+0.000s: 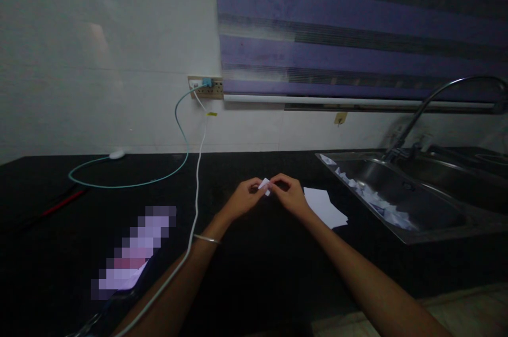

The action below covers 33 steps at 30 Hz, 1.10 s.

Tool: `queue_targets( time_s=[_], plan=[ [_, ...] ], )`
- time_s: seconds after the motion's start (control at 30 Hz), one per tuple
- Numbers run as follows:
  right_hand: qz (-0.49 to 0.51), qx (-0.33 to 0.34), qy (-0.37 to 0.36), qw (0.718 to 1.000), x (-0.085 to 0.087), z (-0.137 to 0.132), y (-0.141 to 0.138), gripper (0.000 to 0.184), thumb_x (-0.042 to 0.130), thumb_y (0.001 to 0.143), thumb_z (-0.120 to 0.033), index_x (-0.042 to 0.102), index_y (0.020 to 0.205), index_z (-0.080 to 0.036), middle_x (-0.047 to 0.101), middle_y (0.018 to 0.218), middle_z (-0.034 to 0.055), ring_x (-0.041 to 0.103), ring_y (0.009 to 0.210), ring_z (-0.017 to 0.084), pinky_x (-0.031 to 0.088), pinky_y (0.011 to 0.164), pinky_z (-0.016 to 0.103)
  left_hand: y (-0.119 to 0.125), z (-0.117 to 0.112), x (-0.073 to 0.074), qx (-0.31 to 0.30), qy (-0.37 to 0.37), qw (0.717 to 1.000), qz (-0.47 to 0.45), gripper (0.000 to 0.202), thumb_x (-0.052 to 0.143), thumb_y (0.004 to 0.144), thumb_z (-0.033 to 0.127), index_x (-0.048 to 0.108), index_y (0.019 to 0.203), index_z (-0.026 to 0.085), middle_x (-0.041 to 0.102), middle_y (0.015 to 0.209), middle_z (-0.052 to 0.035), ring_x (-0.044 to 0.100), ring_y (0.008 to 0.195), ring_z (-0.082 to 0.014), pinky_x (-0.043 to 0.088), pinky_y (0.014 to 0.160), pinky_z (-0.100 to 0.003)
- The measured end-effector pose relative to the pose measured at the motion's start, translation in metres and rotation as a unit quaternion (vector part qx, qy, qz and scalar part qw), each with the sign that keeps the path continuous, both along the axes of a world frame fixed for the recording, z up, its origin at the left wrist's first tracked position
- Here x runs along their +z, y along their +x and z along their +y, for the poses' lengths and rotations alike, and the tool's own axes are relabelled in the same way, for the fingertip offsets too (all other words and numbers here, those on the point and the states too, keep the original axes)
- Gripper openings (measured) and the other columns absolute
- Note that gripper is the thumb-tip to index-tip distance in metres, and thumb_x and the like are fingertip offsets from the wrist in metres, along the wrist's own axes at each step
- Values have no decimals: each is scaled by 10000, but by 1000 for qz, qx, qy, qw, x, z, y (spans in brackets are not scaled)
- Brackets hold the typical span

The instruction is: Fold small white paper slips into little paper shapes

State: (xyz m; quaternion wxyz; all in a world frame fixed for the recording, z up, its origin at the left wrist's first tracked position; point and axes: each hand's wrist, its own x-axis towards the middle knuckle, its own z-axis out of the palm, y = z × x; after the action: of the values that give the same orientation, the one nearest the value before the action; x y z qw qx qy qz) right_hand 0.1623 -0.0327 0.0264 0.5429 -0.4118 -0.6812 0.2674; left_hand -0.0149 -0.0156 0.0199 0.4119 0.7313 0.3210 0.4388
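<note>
Between my two hands, above the black countertop (pixel 254 273), is a small folded piece of white paper (pixel 264 185). My left hand (pixel 246 198) pinches its left side with thumb and fingers. On the other side my right hand (pixel 290 195) grips the right edge, fingertips close to those of the left. The finer folds are too small to make out. Just right of my right hand lies a loose stack of white paper sheets (pixel 326 209). Several folded white paper pieces (pixel 373 199) line the left edge of the sink.
A double steel sink (pixel 432 228) with a curved faucet (pixel 420 107) is at the right. A white cable (pixel 197 183) hangs from the wall socket (pixel 206 87) across my left forearm. A teal cable (pixel 130 185) loops at the left, near a blurred-out object (pixel 135 252).
</note>
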Motion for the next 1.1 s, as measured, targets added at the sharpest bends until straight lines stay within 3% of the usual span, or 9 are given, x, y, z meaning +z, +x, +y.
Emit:
queue_targets(
  time_s=[0.07, 0.33, 0.53, 0.8, 1.1],
  plan=[
    [15, 1, -5, 1000, -1, 1, -1, 156, 694, 804, -337, 701, 800, -181, 679, 820, 41, 633, 800, 192, 482, 746, 315, 1, -1, 1, 12, 14, 1000, 9, 344, 576, 897, 466, 689, 897, 141, 712, 879, -54, 646, 830, -161, 480, 784, -269],
    [65, -2, -34, 997, -1, 1, -5, 226, 744, 750, -403, 686, 783, -187, 676, 783, 35, 630, 748, 181, 498, 711, 313, 0, -2, 1, 50, 42, 997, 38, 315, 526, 928, 403, 694, 864, 143, 711, 820, -44, 638, 765, -156, 468, 718, -253],
    [130, -7, -57, 990, 4, 0, -9, 339, 841, 630, -380, 620, 814, -201, 640, 724, 6, 621, 699, 164, 504, 659, 290, 3, -3, 0, 56, 28, 997, 36, 325, 521, 928, 408, 685, 850, 138, 707, 802, -44, 628, 732, -146, 463, 677, -239],
    [106, -19, -46, 993, 3, 3, -6, 324, 841, 624, -403, 631, 755, -194, 650, 715, 13, 623, 675, 161, 506, 649, 293, 4, -5, 4, 40, 37, 998, 29, 312, 529, 928, 403, 679, 856, 139, 711, 812, -45, 635, 736, -145, 473, 689, -241],
    [90, -46, -53, 993, 10, 0, -5, 313, 820, 635, -418, 614, 682, -187, 620, 591, -3, 578, 553, 143, 449, 535, 268, 6, -6, 3, 37, 26, 999, 21, 316, 519, 931, 400, 678, 859, 136, 708, 792, -43, 632, 719, -141, 475, 672, -241]
  ],
)
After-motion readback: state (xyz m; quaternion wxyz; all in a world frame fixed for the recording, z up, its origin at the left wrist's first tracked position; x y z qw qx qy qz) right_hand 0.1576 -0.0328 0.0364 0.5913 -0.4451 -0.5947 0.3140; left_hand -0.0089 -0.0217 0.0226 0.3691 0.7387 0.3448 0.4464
